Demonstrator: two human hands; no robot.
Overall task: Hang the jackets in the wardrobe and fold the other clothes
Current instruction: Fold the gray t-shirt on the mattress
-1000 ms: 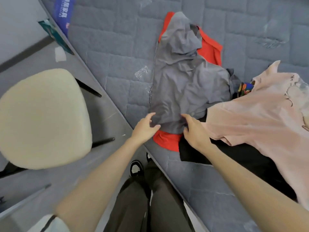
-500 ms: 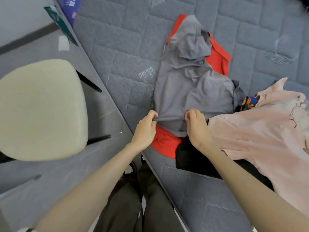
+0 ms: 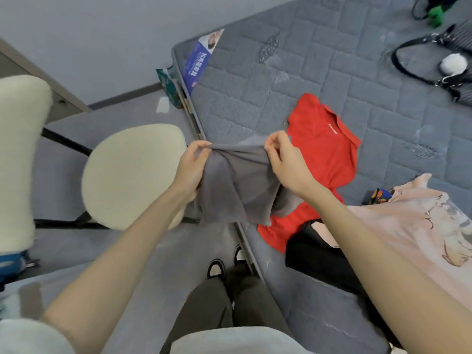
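- Grey quilted mattress (image 3: 319, 80) fills the right and far side of the view, with grey floor to its left; you stand at its near-left edge.
- Your left hand (image 3: 191, 167) pinches the top edge of the grey garment (image 3: 237, 190) between thumb and curled fingers; your right hand (image 3: 283, 159) pinches the same edge a little to the right, thumb and forefinger closed on the cloth; neither hand is spread.
- That garment hangs bunched between and below your hands, held up over the mattress edge; its lower hem drops toward the floor; what kind of garment it is cannot be told.
- Just right of your right hand, a red shirt (image 3: 324, 154) lies spread on the mattress, collar toward the far side; nearer to you a black garment (image 3: 314, 254) lies partly under a pink shirt (image 3: 408, 231) at the right; a small patterned item (image 3: 380, 195) sits between the red and the pink.
- By my reading you are early in the task; no folded pile shows, and no wardrobe or hanger is in view; the grey piece is only gathered at its edge, not yet laid flat or creased.
- Left to do, as far as can be seen: fold the grey piece, then sort the red, black and pink ones; which of them, if any, is a jacket I cannot tell.
- Further out, a cream chair (image 3: 132, 172) stands on the floor to your left; a black-strapped bag (image 3: 434, 67) rests on the far right of the mattress.
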